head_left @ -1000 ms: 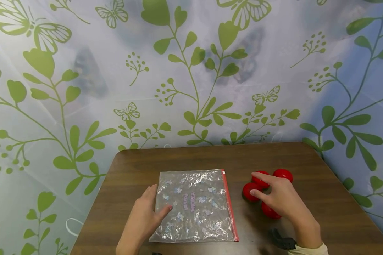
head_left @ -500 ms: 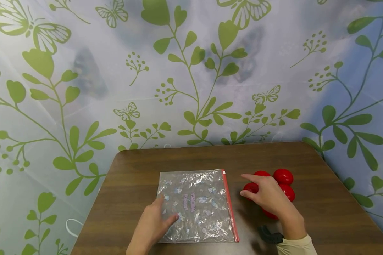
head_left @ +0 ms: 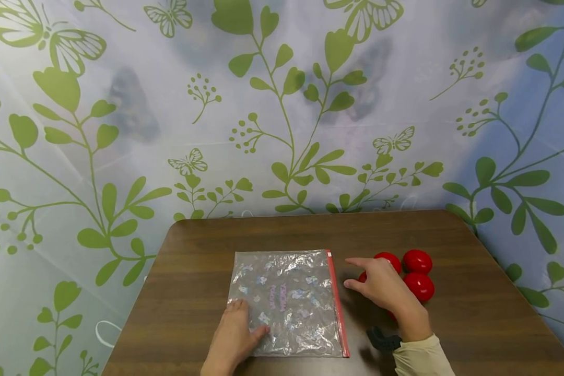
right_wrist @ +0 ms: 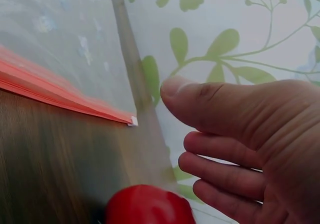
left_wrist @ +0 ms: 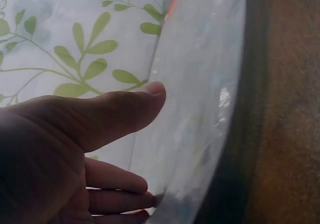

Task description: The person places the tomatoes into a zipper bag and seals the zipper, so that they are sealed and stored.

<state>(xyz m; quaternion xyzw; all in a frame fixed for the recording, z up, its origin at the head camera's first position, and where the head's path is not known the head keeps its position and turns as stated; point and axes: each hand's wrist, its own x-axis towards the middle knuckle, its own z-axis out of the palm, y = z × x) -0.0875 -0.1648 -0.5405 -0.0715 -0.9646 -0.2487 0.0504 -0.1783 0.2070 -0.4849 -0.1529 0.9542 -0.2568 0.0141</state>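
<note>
A clear zip bag (head_left: 291, 292) with small printed motifs lies flat on the table, its red zip edge (head_left: 337, 305) toward the right. My left hand (head_left: 235, 331) rests at the bag's lower left part, fingers extended and thumb spread over the plastic. Between the bag and several glossy red round things (head_left: 418, 287) hovers my right hand (head_left: 383, 284), with thumb and forefinger apart and nothing between them. It partly hides the red things nearest it. In the right wrist view, one red round thing (right_wrist: 150, 206) shows below the fingers, and a white slider (right_wrist: 133, 121) sits at the zip's end.
The brown wooden table (head_left: 207, 235) has rounded far corners. Behind it hangs a pale curtain (head_left: 282, 104) printed with green leaves and butterflies. A dark strap (head_left: 383, 339) is at my right wrist.
My left hand has slid right, farther onto the bag. My right hand has moved left from over the red round things toward the zip edge, uncovering some of them. The bag stays nearly in place.
</note>
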